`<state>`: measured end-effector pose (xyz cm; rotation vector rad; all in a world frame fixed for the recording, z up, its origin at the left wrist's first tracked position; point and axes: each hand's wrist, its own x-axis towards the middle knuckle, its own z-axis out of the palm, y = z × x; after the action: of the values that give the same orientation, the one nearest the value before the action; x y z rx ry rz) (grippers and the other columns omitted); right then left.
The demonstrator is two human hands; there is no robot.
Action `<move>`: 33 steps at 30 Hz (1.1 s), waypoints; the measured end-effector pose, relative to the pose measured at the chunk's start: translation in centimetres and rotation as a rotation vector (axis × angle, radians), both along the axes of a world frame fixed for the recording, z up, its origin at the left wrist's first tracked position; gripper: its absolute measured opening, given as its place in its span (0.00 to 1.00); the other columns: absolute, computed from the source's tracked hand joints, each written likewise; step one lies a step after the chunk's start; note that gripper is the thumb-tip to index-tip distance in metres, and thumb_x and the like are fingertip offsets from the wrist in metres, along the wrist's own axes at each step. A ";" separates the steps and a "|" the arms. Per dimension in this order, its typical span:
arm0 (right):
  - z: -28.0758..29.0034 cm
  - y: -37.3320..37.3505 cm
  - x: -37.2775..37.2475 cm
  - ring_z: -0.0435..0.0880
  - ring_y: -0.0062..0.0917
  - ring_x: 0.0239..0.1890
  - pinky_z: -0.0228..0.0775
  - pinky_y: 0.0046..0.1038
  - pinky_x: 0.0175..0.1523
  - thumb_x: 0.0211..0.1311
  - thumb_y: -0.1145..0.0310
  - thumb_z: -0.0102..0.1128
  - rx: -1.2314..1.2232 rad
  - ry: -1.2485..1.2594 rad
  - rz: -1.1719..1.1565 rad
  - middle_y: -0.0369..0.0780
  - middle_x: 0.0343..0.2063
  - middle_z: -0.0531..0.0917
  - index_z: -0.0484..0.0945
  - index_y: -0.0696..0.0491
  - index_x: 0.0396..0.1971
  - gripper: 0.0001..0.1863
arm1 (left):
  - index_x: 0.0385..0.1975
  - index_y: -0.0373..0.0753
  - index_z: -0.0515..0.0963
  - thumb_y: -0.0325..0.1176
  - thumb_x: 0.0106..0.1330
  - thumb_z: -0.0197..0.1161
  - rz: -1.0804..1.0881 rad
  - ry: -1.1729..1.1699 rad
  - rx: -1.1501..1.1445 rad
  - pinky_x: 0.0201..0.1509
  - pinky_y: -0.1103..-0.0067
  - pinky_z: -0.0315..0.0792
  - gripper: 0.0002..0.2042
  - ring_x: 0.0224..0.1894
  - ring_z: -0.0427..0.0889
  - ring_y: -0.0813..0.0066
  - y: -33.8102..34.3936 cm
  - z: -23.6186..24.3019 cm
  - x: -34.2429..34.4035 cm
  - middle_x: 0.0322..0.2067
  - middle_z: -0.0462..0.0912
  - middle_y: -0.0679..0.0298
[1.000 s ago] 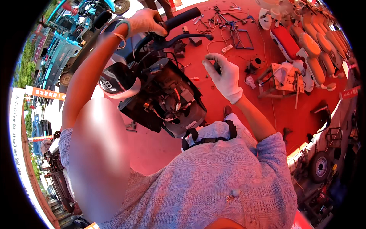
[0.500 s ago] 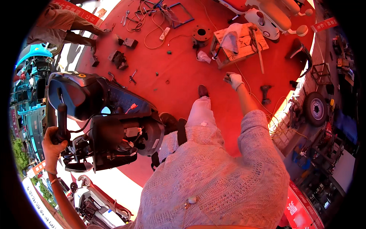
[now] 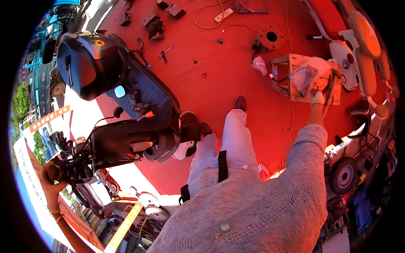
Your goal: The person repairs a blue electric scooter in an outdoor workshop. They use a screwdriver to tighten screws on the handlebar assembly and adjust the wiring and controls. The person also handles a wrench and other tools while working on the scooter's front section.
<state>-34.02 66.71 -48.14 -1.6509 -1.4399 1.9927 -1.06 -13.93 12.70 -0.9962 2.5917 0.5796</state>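
Observation:
At the left, my left hand [image 3: 51, 185] is wrapped round the handlebar grip [image 3: 55, 171] of a dark electric scooter [image 3: 114, 139]. The scooter's front is stripped, with wires and an orange connector [image 3: 149, 114] showing. My right arm stretches out to the right. My right hand [image 3: 317, 98], in a pale glove, is at the near edge of a wooden stool [image 3: 295, 63]. Its fingers are small and dark against the stool top, so their grip is unclear. Beside them lie a clear plastic bag [image 3: 306, 78] and a dark tool [image 3: 333, 79] I cannot name.
On the red floor lie a round metal flange [image 3: 270, 37], a crumpled plastic bag [image 3: 259, 65], a T-shaped wrench [image 3: 166, 54], a power strip [image 3: 224, 15] and yellow cable [image 3: 291, 122]. A pale scooter [image 3: 344, 59] stands beyond the stool. A wheel [image 3: 344, 176] is at the right.
My right hand has moved right, from above open floor to the stool. The view has turned and shifted right. My left hand stays on the grip, and the handlebar appears turned.

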 end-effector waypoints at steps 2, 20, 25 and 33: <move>-2.1 2.1 -1.7 0.75 0.31 0.35 0.78 0.31 0.46 0.61 0.78 0.48 0.029 -0.094 0.104 0.44 0.32 0.74 0.73 0.67 0.33 0.07 | 0.48 0.34 0.70 0.38 0.28 0.78 0.053 0.029 -0.022 0.56 0.74 0.66 0.40 0.47 0.76 0.70 0.5 0.2 -0.4 0.43 0.76 0.62; 4.8 -43.0 -19.1 0.78 0.20 0.27 0.70 0.22 0.37 0.57 0.69 0.54 0.653 0.391 1.431 0.37 0.26 0.82 0.79 0.61 0.35 0.12 | 0.33 0.34 0.76 0.27 0.28 0.70 -0.118 0.204 -0.030 0.44 0.77 0.74 0.24 0.36 0.80 0.61 5.6 0.3 -3.9 0.36 0.81 0.57; 15.8 -71.5 -16.0 0.82 0.24 0.34 0.72 0.24 0.43 0.58 0.64 0.56 0.513 0.768 2.019 0.42 0.29 0.84 0.79 0.58 0.38 0.14 | 0.36 0.41 0.76 0.29 0.26 0.73 -0.070 0.210 -0.001 0.39 0.74 0.73 0.27 0.35 0.79 0.54 5.5 0.2 -3.2 0.41 0.79 0.51; 21.5 -101.7 -10.8 0.79 0.41 0.44 0.70 0.37 0.50 0.56 0.58 0.54 0.914 1.320 2.375 0.47 0.39 0.81 0.78 0.54 0.40 0.18 | 0.38 0.44 0.70 0.27 0.45 0.67 -0.011 -0.065 -0.121 0.38 0.70 0.76 0.19 0.45 0.78 0.59 5.0 1.0 -4.4 0.47 0.74 0.58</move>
<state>-44.86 -34.94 -26.64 2.2686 -2.3960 0.9199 -5.44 -8.96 13.66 -1.0195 2.5991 0.3852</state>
